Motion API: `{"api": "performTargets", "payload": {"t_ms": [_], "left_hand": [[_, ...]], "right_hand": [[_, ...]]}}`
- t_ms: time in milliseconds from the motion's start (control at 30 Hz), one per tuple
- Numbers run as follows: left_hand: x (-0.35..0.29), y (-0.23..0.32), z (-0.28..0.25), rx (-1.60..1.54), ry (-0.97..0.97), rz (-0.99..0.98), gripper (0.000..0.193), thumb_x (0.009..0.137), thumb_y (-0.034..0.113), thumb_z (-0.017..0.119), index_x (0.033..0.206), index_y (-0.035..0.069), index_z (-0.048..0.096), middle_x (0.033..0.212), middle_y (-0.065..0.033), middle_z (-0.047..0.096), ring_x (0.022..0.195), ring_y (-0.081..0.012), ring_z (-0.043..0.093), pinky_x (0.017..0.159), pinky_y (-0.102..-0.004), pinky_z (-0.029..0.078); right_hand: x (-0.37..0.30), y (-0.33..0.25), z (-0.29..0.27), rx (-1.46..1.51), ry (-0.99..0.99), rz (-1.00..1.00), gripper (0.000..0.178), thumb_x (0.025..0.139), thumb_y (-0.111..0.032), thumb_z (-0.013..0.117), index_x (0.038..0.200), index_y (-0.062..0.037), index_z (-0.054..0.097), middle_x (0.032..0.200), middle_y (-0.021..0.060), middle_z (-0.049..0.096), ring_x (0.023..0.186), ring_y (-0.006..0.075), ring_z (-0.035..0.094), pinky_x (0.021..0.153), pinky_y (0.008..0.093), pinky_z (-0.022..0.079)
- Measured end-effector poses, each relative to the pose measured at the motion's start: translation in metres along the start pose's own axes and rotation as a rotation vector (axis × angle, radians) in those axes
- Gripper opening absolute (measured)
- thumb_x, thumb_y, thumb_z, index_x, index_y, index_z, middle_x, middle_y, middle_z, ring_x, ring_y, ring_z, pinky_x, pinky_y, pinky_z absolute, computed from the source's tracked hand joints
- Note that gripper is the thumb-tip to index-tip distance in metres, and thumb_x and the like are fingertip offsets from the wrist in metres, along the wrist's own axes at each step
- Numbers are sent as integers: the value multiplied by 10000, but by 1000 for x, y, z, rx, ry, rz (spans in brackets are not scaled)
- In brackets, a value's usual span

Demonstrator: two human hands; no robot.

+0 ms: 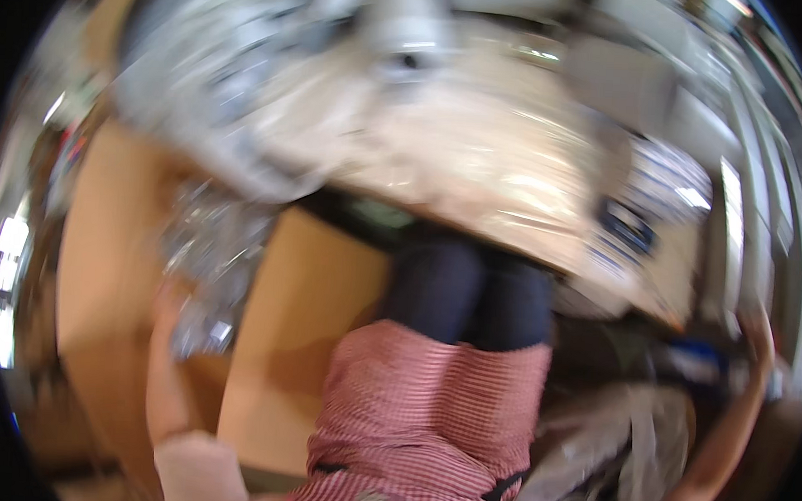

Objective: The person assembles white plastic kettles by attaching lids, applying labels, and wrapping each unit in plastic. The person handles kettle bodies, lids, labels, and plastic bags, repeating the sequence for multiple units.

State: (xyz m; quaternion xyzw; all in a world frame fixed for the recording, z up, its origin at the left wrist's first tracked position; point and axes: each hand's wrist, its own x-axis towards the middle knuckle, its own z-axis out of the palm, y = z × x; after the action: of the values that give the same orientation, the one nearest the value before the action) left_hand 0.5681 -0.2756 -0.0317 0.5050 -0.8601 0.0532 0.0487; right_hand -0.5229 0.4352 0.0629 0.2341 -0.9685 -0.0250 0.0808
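Motion blur smears the whole head view. My left hand [174, 295] is down at the left, inside an open cardboard box [103, 226]. It lies against a crumpled clear plastic bag [216, 241]; whether its fingers grip the bag I cannot tell. Far out to the right, my right hand [756, 325] is stretched toward the lower end of tall pale grey panels or trays [752, 214]. The fingers of that hand are blurred, so any hold is hidden.
In front of my knees is a work surface [478, 155] covered with clear plastic. A white rounded object [408, 24] stands at its back, beside heaped plastic bags [238, 70]. Cardboard with dark printing [647, 227] lies at the right. A plastic-lined container [609, 443] sits beside my right leg.
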Motion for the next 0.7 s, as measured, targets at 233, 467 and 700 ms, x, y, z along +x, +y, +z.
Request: {"api": "performTargets", "payload": {"t_ms": [233, 467, 700], "left_hand": [[-63, -19, 13, -84, -28, -944, 840, 914, 619, 678, 1600, 194, 446, 1568, -210, 507, 1472, -435, 422, 1233, -504, 336], [-40, -7, 77, -382, 30, -767, 682, 938, 446, 763, 1484, 81, 580, 1429, -171, 656, 1354, -320, 591, 1144, -433, 447], [-12, -82, 90, -467, 167, -646, 444, 1050, 246, 623, 1425, 9, 624, 1384, -175, 688, 1274, -294, 648, 1103, -380, 488]], "right_hand": [[50, 45, 16, 32, 40, 107, 661, 855, -367, 833, 1364, -7, 612, 1248, 238, 690, 1123, 359, 693, 898, 450, 577], [12, 74, -63, 336, 177, 180, 681, 842, -252, 865, 1415, -21, 579, 1275, 230, 675, 1107, 343, 702, 865, 418, 604], [-59, 20, -141, 755, 386, 92, 736, 828, -136, 898, 1465, -34, 545, 1301, 223, 659, 1090, 327, 710, 831, 385, 631]]}}
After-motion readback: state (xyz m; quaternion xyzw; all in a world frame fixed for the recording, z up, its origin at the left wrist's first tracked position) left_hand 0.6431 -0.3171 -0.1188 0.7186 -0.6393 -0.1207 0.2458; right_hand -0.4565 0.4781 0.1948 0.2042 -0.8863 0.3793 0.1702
